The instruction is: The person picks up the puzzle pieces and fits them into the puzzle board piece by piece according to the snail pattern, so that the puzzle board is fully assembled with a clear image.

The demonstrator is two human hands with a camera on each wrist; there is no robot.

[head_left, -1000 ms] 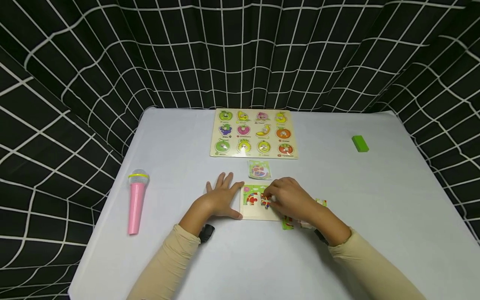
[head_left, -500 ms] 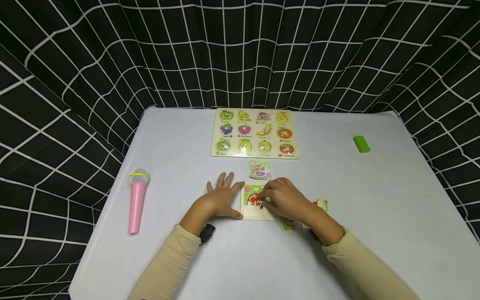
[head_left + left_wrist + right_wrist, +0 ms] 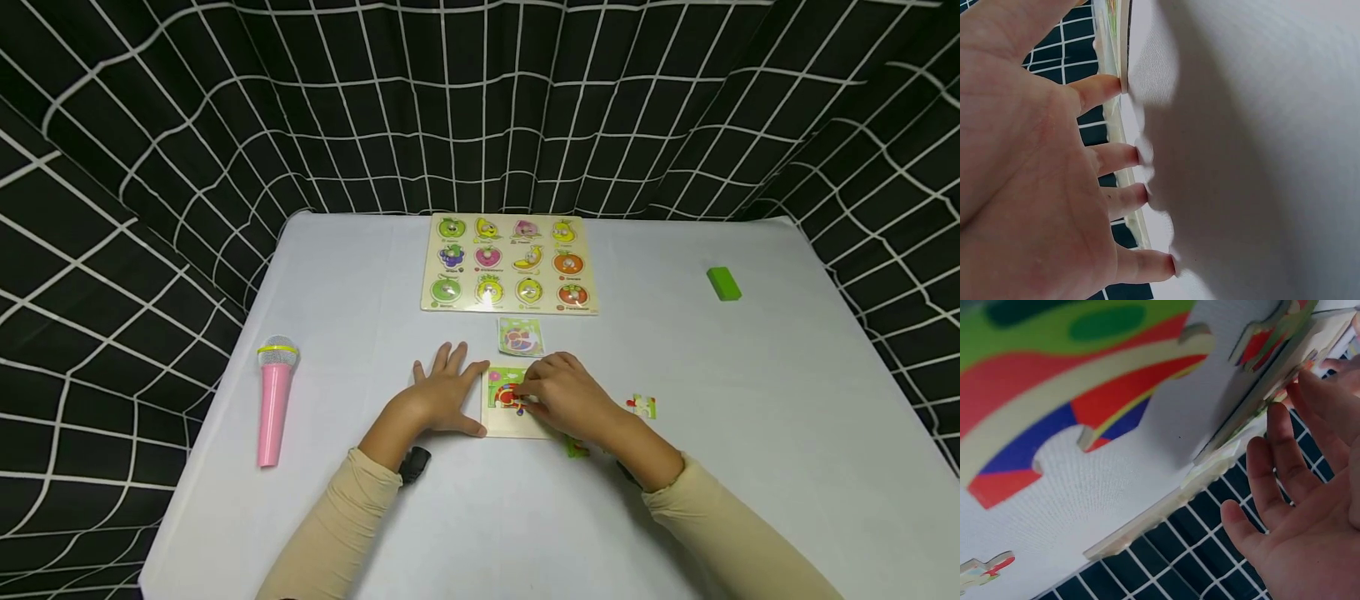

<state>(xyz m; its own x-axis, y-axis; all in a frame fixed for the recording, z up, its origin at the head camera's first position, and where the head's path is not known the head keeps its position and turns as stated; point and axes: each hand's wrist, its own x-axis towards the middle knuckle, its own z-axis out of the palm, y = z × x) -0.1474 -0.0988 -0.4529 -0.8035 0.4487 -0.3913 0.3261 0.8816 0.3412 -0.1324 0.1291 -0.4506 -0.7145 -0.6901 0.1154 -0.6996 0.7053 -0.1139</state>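
White table (image 3: 675,358) fills the lower frame. Fruit board (image 3: 507,292) lies at upper centre; pink microphone (image 3: 274,408) at left. Left hand (image 3: 438,402), below centre: fingers spread, grasping nothing, thumb and forefinger touching the left edge of the puzzle board (image 3: 512,426). Right hand (image 3: 570,402): thumb and forefinger pinch a red puzzle piece (image 3: 515,402) at that board, which lies flat, part-filled, just below picture centre. Picture card (image 3: 521,337) sits just above it; green block (image 3: 723,284), right of frame; loose piece (image 3: 642,406), right of centre.

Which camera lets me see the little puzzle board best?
The head view: it shows the puzzle board from above, though the right hand covers part. The left wrist view shows only a thin strip of it; the right wrist view shows it slanted, partly hidden.
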